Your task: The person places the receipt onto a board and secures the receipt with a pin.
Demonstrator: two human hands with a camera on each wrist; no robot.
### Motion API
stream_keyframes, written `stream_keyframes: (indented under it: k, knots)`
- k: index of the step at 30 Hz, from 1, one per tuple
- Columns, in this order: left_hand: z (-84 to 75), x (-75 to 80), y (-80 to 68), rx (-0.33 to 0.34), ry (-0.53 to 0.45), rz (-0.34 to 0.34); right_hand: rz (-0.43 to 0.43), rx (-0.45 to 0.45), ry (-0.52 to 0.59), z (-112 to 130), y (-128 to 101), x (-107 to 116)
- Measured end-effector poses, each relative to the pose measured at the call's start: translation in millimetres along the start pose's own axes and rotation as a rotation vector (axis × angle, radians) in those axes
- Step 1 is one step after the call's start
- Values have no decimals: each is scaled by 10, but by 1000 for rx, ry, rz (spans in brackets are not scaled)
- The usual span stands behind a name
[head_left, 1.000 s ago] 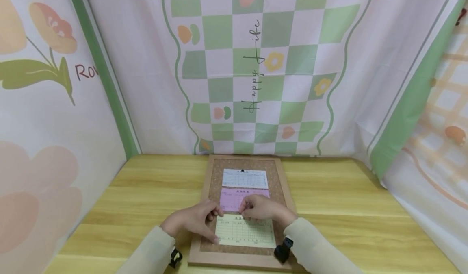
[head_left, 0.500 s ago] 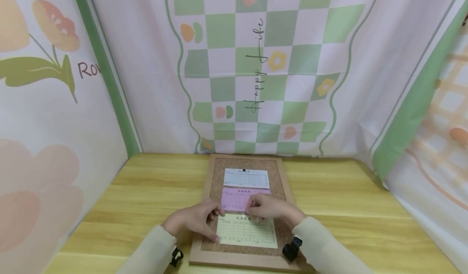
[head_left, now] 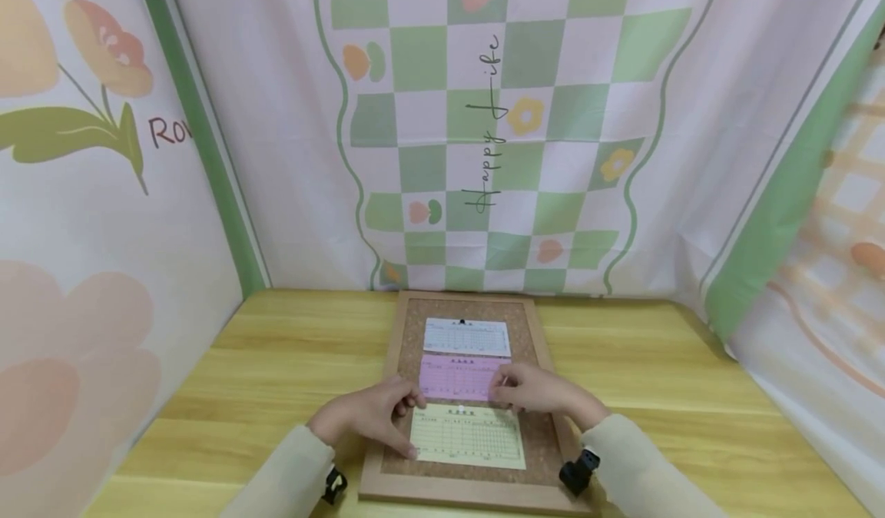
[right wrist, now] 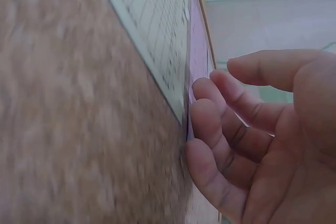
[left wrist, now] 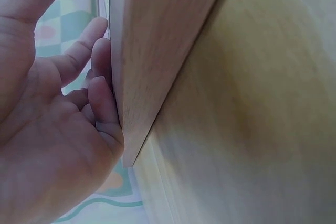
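— Both hands sit low on the cork board (head_left: 477, 310); what are they doing?

— Left hand (head_left: 366, 418) rests on the board's left frame, fingers loosely bent, thumb and fingertips touching the left edge of the yellow slip (head_left: 466, 437). It holds nothing that I can see. Right hand (head_left: 546, 389) lies over the board's right part, fingers relaxed and slightly curled, fingertips at the right end of the pink slip (head_left: 459, 376); the right wrist view shows the fingers (right wrist: 210, 124) against that paper's edge, not closed round it.

— How do the slips lie?

— Three in a column down the board: a white slip (head_left: 466, 337) farthest from the person, pink in the middle, yellow nearest. Each has its long axis running left to right, with its printed heading at the far edge. The board's own long axis runs away from the person toward the checked cloth backdrop (head_left: 498, 118).

— Anything in the way?

— The board lies flat on the wooden table (head_left: 276, 372). A small dark pin (head_left: 462, 322) sits at the white slip's top edge. Patterned cloth walls stand on the left and right.
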State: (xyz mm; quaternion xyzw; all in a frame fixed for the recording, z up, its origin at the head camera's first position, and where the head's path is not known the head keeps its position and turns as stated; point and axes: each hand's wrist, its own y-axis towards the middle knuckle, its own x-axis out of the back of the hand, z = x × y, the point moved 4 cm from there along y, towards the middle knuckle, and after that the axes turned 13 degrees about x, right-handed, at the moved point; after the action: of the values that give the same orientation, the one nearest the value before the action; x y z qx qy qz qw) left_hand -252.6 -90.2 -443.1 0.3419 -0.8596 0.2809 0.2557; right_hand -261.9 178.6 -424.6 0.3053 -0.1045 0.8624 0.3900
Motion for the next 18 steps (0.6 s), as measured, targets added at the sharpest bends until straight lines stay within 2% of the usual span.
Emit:
stream_keyframes:
  k: [10, 18]
  knots:
    - [2, 9, 6, -19, -1, 2, -86, -56, -2, -93, -237, 216]
    - [34, 51, -17, -67, -83, -27, -127, -73, 4, -197, -431, 348]
